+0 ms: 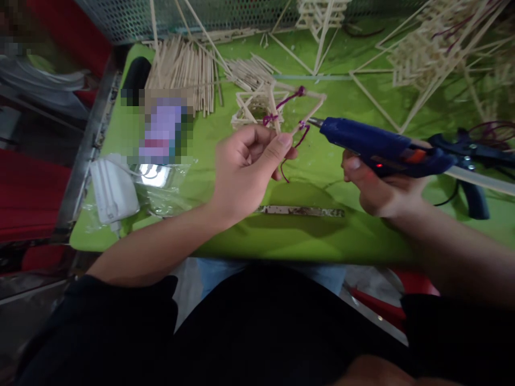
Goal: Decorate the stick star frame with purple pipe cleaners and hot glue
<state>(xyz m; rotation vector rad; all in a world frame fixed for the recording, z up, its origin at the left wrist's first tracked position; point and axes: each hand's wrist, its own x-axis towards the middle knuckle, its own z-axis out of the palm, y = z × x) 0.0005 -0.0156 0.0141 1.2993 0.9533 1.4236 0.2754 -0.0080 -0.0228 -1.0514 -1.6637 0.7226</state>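
Observation:
Between the thumb and fingers of my left hand is a small wooden stick frame, held above the green table. Purple cord is tied around its sticks at several joints, and a loose end hangs below my fingers. My right hand is wrapped round a blue glue gun with a small red light lit. Its metal nozzle points left, at or very near the corded joint; I cannot tell whether it touches. A white glue stick protrudes from its rear.
Piles of thin wooden sticks lie at the back left. Larger stick structures stand at the back right. A phone, a white adapter and plastic wrap are at left. A metal strip lies near the green table's front edge. Another blue tool lies right.

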